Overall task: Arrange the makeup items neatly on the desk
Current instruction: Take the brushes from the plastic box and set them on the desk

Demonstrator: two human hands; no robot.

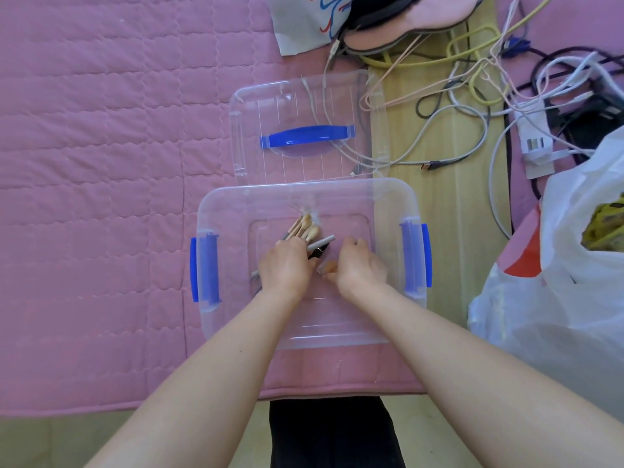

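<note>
Reaching into the clear storage box [236, 204], the person is working both hands among a small bundle of makeup brushes [302, 228] lying on the box floor. The left hand [287, 265] is curling its fingers around the brush handles, with the pale bristle ends fanning out beyond its knuckles toward the far wall. A grey stick-like item [320, 244] is jutting out to the right of that hand, crossing the bundle at an angle. The right hand [358, 265] is sitting just beside it with fingers bent, seemingly pinching something small at its fingertips, though exactly what is too hidden to tell.

The risk is judged to be the loose bundle: only 1 hand is gripping several thin handles, so a brush or the grey stick may be slipping free as they are lifting out. The box lid [304, 96] and tangled cables [456, 106] are crowding the space behind.
</note>
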